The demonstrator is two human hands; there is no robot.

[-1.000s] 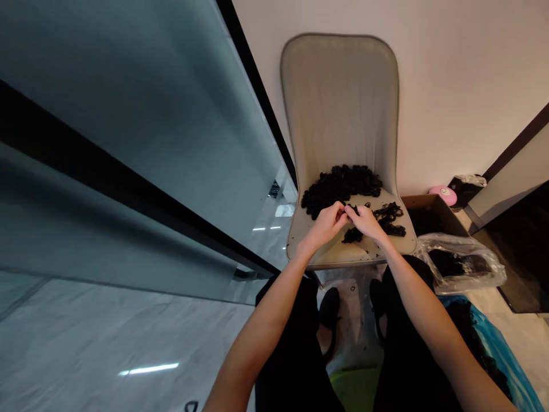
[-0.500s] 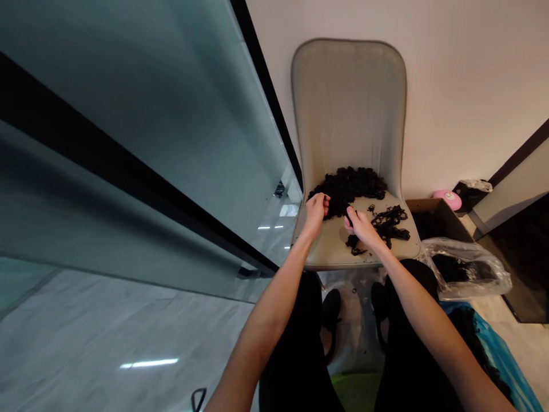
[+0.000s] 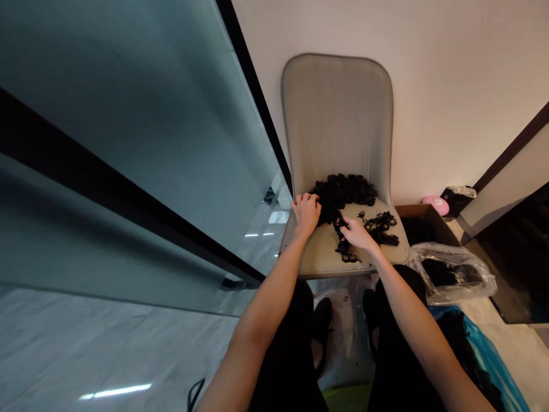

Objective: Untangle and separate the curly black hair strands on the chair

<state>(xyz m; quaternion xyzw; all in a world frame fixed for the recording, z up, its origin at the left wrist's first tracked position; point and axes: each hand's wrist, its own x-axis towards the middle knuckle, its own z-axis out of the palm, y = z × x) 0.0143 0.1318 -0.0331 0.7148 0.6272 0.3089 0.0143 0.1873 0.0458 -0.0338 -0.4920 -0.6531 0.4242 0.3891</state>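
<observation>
On the seat of a grey-beige chair lies a dark heap of small black pieces; their exact kind is too small to tell. My left hand rests palm down at the heap's left edge, fingers apart and bent over it. In front of the heap, my right hand is closed around a bunch of black looped strips, whose ends dangle below the fingers. Just right of that hand is a smaller tangle of black strips, with ring-like loops showing.
A glass partition with a black frame borders my left side. Right of the chair stand a cardboard box, a clear plastic bag and a blue bag, all with black contents. A pink round object sits by the wall.
My left hand has turned palm down and opened onto the heap's edge. My right hand has moved closer to the heap with the black strips. The camera view has shifted slightly.
</observation>
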